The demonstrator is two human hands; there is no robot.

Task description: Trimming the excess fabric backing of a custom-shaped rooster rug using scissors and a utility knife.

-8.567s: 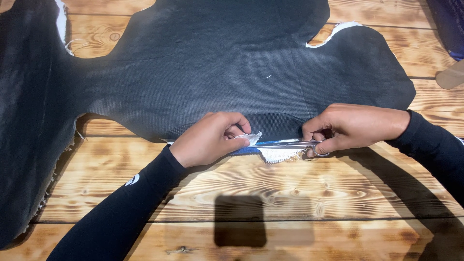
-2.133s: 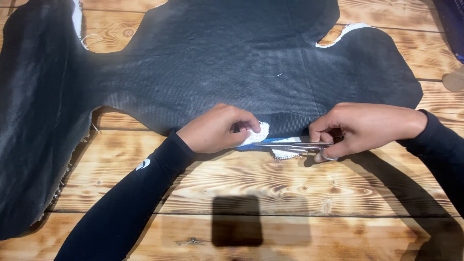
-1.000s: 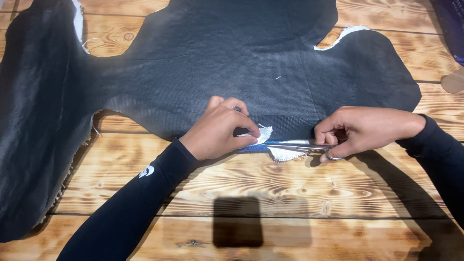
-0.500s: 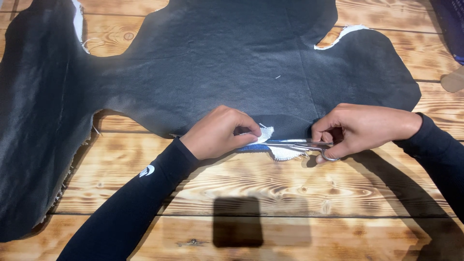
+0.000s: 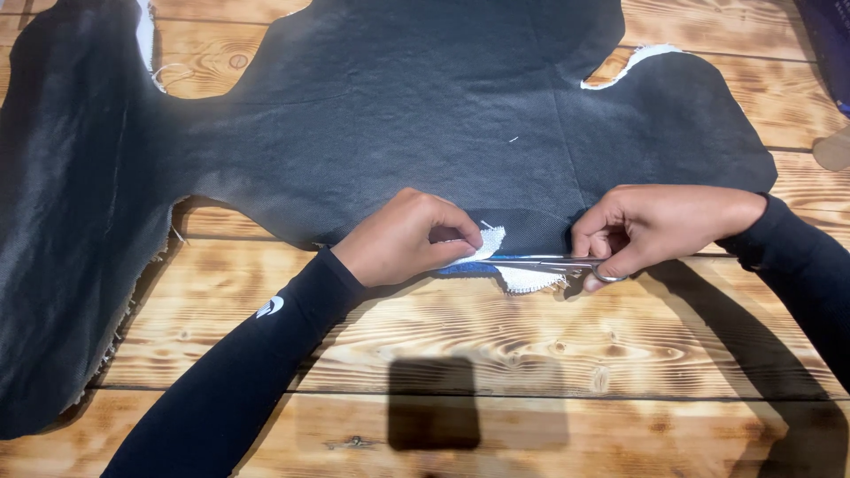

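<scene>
Right hand (image 5: 660,226) gripping scissors (image 5: 549,262), left hand (image 5: 407,237) pinching black fabric (image 5: 398,124) edge, wooden table (image 5: 531,354)

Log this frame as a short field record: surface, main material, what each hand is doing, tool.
surface: wooden plank table
material: large dark fabric sheet, irregular outline, spread flat
left hand: pinches a small white fabric piece at the sheet's near edge
right hand: holds metal scissors, blades pointing toward the left hand
blades: look nearly closed
sleeves: both dark, long

Black fabric (image 5: 425,115), white-backed, on brown scorched-grain wooden table (image 5: 531,354); silver scissors (image 5: 549,262).
</scene>
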